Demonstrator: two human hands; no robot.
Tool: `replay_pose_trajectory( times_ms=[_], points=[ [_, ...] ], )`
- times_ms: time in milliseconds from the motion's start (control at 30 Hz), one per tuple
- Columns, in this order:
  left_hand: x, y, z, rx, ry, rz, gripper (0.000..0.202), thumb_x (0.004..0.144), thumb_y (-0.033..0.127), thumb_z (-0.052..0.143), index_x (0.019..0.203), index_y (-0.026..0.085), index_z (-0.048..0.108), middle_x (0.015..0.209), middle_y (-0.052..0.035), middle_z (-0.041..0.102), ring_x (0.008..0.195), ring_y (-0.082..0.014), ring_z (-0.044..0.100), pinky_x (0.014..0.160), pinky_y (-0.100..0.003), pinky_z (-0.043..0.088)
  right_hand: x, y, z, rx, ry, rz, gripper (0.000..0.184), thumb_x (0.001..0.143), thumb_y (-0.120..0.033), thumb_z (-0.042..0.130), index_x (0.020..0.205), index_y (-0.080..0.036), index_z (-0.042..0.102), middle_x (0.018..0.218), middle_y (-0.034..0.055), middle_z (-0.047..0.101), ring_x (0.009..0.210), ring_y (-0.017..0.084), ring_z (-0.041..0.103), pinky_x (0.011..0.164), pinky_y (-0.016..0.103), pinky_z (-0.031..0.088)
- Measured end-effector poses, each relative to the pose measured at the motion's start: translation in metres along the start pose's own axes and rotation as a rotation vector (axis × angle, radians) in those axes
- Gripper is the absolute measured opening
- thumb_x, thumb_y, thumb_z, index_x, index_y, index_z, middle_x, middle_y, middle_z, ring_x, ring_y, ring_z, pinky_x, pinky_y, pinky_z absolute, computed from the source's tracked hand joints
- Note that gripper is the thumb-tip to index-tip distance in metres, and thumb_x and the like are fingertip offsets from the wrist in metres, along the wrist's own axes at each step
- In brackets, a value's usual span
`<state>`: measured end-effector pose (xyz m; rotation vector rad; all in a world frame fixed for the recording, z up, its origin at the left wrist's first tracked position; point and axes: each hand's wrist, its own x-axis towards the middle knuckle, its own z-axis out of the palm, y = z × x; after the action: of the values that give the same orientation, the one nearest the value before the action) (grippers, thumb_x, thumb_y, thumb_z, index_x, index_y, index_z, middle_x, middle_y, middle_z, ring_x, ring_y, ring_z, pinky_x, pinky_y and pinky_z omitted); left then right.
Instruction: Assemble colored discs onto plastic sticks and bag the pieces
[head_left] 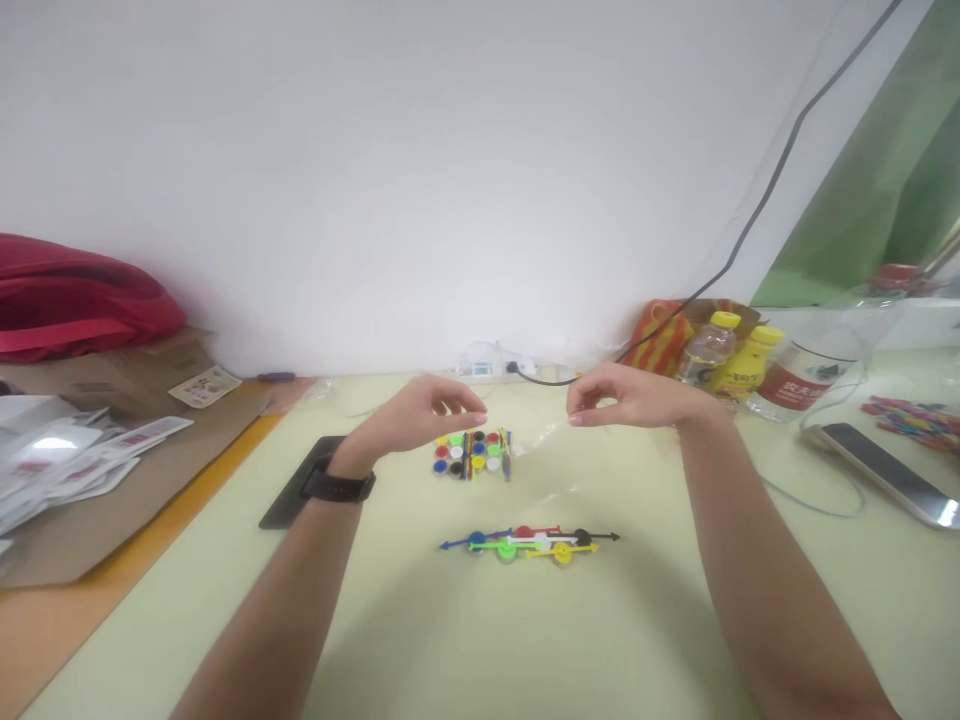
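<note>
My left hand (427, 412), a dark watch on its wrist, hovers over the table with loosely curved fingers and nothing visible in them. To its right is my right hand (622, 395), also raised, its fingers bent and the thumb a little apart from them. Just below my left hand lies a block of small round coloured pieces (448, 453) with thin coloured strips across and beside it. Nearer to me, arrow spinners (507, 548) in blue, green, red, white, yellow and black lie close together in a flat cluster, touched by neither hand.
A black flat object (289, 500) lies by my left wrist. At left are a cardboard sheet (150, 500), white packets (67, 465) and a red bag (82, 300). Bottles (806, 375), a phone (885, 470) and colourful thin pieces (919, 420) are at right. A power strip (487, 360) sits against the wall.
</note>
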<state>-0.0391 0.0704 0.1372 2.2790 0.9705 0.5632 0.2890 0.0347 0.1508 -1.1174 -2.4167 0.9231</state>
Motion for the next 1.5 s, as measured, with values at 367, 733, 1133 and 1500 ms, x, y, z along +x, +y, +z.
replay_pose_trajectory(
  times_ms=[367, 733, 1133, 1500],
  points=[
    [0.001, 0.000, 0.002, 0.004, -0.170, 0.053, 0.031, 0.083, 0.053, 0.073, 0.083, 0.024, 0.083, 0.073, -0.0043, 0.075, 0.065, -0.0170, 0.062, 0.056, -0.027, 0.043, -0.007, 0.000, -0.001, 0.078, 0.127, 0.010, 0.037, 0.081, -0.057, 0.073, 0.079, -0.020, 0.071, 0.081, 0.0034, 0.068, 0.081, 0.021, 0.058, 0.076, 0.033, 0.045],
    [-0.001, 0.001, 0.000, 0.019, 0.053, 0.046, 0.028, 0.085, 0.046, 0.072, 0.075, 0.021, 0.078, 0.073, -0.0034, 0.074, 0.067, -0.0156, 0.058, 0.061, -0.028, 0.043, -0.007, 0.011, -0.005, 0.163, 0.312, 0.060, 0.046, 0.074, -0.063, 0.079, 0.082, -0.019, 0.072, 0.079, 0.0046, 0.068, 0.077, 0.020, 0.057, 0.070, 0.033, 0.043],
    [-0.004, 0.004, -0.001, -0.035, 0.198, 0.009, 0.032, 0.084, 0.049, 0.072, 0.075, 0.018, 0.076, 0.076, -0.0049, 0.075, 0.068, -0.0167, 0.061, 0.065, -0.030, 0.046, -0.006, 0.017, -0.007, 0.296, 0.266, 0.069, 0.045, 0.073, -0.057, 0.083, 0.097, -0.019, 0.078, 0.100, 0.0100, 0.077, 0.098, 0.027, 0.068, 0.087, 0.040, 0.051],
    [-0.004, 0.001, -0.006, 0.025, 0.089, 0.093, 0.029, 0.086, 0.047, 0.072, 0.079, 0.020, 0.077, 0.084, -0.0054, 0.077, 0.075, -0.0180, 0.064, 0.070, -0.030, 0.048, -0.004, 0.011, -0.002, 0.323, 0.043, -0.037, 0.041, 0.087, -0.048, 0.074, 0.121, -0.026, 0.077, 0.136, 0.0086, 0.069, 0.121, 0.028, 0.066, 0.104, 0.044, 0.051]
  ],
)
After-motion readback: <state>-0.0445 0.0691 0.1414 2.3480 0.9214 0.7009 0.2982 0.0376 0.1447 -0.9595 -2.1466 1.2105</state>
